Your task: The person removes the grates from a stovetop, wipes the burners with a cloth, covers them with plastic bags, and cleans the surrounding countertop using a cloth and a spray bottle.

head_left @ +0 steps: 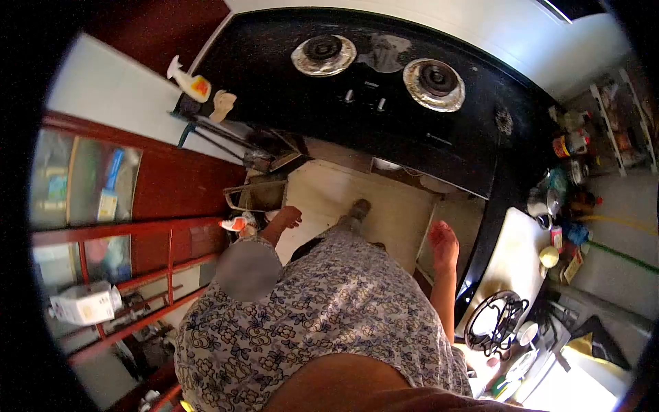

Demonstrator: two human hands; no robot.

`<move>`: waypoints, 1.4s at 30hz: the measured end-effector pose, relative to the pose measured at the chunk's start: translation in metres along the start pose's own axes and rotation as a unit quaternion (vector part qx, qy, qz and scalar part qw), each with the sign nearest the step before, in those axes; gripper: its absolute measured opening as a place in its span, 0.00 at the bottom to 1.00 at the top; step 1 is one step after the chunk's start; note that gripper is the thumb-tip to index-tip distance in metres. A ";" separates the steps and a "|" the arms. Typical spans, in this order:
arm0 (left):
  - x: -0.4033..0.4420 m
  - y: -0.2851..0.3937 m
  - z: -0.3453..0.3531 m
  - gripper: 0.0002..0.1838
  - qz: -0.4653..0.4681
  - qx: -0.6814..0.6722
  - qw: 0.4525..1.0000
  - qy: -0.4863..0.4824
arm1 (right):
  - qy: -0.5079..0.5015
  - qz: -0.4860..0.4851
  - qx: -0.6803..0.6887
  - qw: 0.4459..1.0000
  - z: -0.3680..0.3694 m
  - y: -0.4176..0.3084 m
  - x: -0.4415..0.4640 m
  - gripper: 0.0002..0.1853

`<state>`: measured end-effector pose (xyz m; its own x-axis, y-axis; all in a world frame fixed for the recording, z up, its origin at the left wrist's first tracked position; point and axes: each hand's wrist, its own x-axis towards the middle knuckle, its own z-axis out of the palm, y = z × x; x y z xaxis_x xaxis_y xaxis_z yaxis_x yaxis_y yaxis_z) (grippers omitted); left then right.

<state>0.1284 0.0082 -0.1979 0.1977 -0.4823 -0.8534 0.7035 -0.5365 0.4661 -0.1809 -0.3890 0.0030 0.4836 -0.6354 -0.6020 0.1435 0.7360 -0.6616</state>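
Two burners (434,77) with silvery surrounds sit toward the far edge of a black countertop (274,69), a grey cloth (384,55) lying between them. At the countertop's left end, a white spray bottle (189,82) with an orange label is just beside a beige item (223,105), identity unclear. Right side: a pale slab (506,250) bears a black wire stand (504,319) toward its near end.
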 end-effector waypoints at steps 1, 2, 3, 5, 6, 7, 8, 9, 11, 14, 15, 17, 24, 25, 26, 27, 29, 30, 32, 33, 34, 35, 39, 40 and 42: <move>-0.008 -0.015 0.001 0.08 -0.023 -0.032 0.999 -0.018 | -0.028 0.012 -0.009 1.000 -0.003 0.006 0.004 0.09; -0.015 -0.032 0.005 0.07 -0.032 -0.017 0.999 0.026 | -0.040 0.027 -0.032 0.998 -0.007 0.012 0.008 0.09; -0.022 -0.049 0.012 0.07 -0.042 -0.003 0.997 0.067 | -0.051 0.041 -0.055 0.996 -0.009 0.019 0.009 0.08; -0.058 -0.067 0.025 0.05 -0.040 0.021 0.993 0.105 | -0.072 0.029 -0.129 0.989 -0.009 0.038 0.009 0.08; -0.079 -0.073 0.029 0.05 -0.026 0.031 0.994 0.099 | -0.082 0.000 -0.179 0.980 -0.008 0.048 0.008 0.08; -0.094 -0.086 0.034 0.06 -0.011 0.039 0.995 0.092 | -0.092 -0.030 -0.231 0.968 -0.006 0.054 0.004 0.08; -0.084 -0.134 0.009 0.10 0.034 -0.041 0.995 0.079 | -0.046 0.051 -0.128 0.989 0.005 0.055 -0.002 0.11; -0.075 -0.182 -0.016 0.15 0.076 -0.122 0.988 0.059 | -0.060 0.046 -0.164 0.984 0.012 0.052 -0.004 0.11; -0.081 -0.205 -0.009 0.11 0.070 0.033 0.989 0.127 | -0.097 0.048 -0.245 0.963 0.029 0.054 -0.008 0.12; -0.078 -0.259 -0.023 0.06 0.050 0.014 0.981 0.185 | -0.036 0.054 -0.277 0.959 0.068 0.053 -0.020 0.15; -0.079 -0.265 -0.020 0.07 0.033 0.014 0.978 0.207 | -0.049 0.057 -0.262 0.962 0.073 0.056 -0.023 0.17; -0.087 -0.263 -0.013 0.08 0.003 0.022 0.970 0.241 | -0.069 0.055 -0.225 0.970 0.084 0.063 -0.026 0.19; -0.117 -0.336 -0.048 0.07 0.325 0.200 0.872 0.307 | -0.094 0.024 -0.390 0.916 0.115 0.150 -0.049 0.14; -0.119 -0.353 -0.062 0.08 0.400 0.214 0.825 0.335 | -0.096 0.037 -0.399 0.911 0.125 0.169 -0.059 0.16; -0.121 -0.371 -0.077 0.10 0.467 0.232 0.772 0.364 | -0.100 0.047 -0.406 0.907 0.140 0.192 -0.068 0.19; -0.131 -0.396 -0.092 0.10 0.396 0.070 0.853 0.332 | -0.107 0.055 -0.412 0.903 0.155 0.214 -0.076 0.22; -0.173 -0.429 -0.118 0.09 0.253 -0.306 0.876 0.273 | -0.242 0.089 -0.421 0.870 0.193 0.256 -0.109 0.28; -0.200 -0.424 -0.110 0.09 0.207 -0.373 0.845 0.323 | -0.261 0.120 -0.420 0.861 0.213 0.256 -0.124 0.30; -0.249 -0.421 -0.121 0.08 0.124 -0.432 0.795 0.408 | -0.295 0.162 -0.417 0.844 0.258 0.294 -0.144 0.31; -0.269 -0.421 -0.119 0.08 0.086 -0.425 0.781 0.449 | -0.310 0.177 -0.414 0.837 0.273 0.307 -0.146 0.31; -0.276 -0.434 -0.117 0.08 0.061 -0.430 0.775 0.459 | -0.322 0.195 -0.413 0.829 0.283 0.317 -0.146 0.30; -0.284 -0.450 -0.115 0.09 0.034 -0.436 0.767 0.469 | -0.324 0.194 -0.420 0.825 0.289 0.327 -0.144 0.30; -0.293 -0.489 -0.066 0.10 -0.044 -0.480 0.741 0.468 | -0.328 0.212 -0.473 0.789 0.301 0.354 -0.132 0.28; -0.298 -0.486 -0.052 0.10 -0.053 -0.487 0.736 0.467 | -0.325 0.221 -0.494 0.776 0.304 0.364 -0.134 0.27; -0.314 -0.466 -0.026 0.10 -0.085 -0.502 0.728 0.458 | -0.324 0.234 -0.524 0.752 0.313 0.379 -0.145 0.26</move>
<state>-0.2439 0.4281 -0.1534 0.0977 0.4435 -0.8910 0.8247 0.4650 0.3219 0.0733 0.0553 -0.0209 0.6372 0.1337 -0.7590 -0.7687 0.0390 -0.6385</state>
